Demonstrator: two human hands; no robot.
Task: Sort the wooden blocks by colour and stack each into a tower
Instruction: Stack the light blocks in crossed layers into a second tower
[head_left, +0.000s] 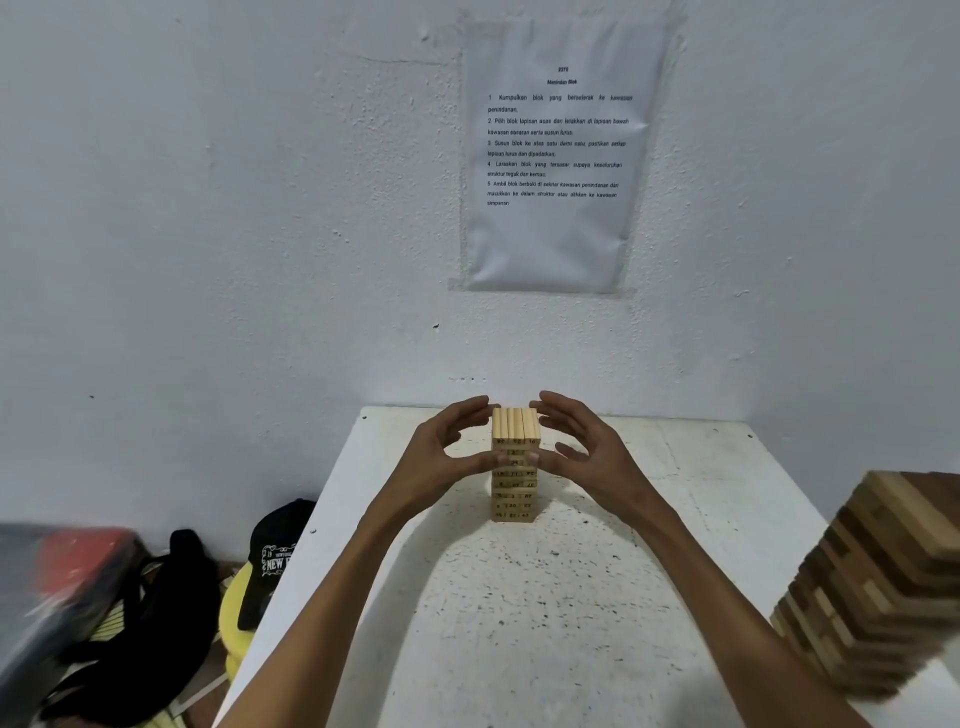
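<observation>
I see the pale block tower standing upright on the white table, towards the wall. Its long axis is vertical and its top blocks run away from me. My left hand and right hand flank it, both loosely cupped and wide open, thumbs touching its sides halfway up and fingertips just beside the top.

White wall, taped printed sheet (creased), speckled white table
</observation>
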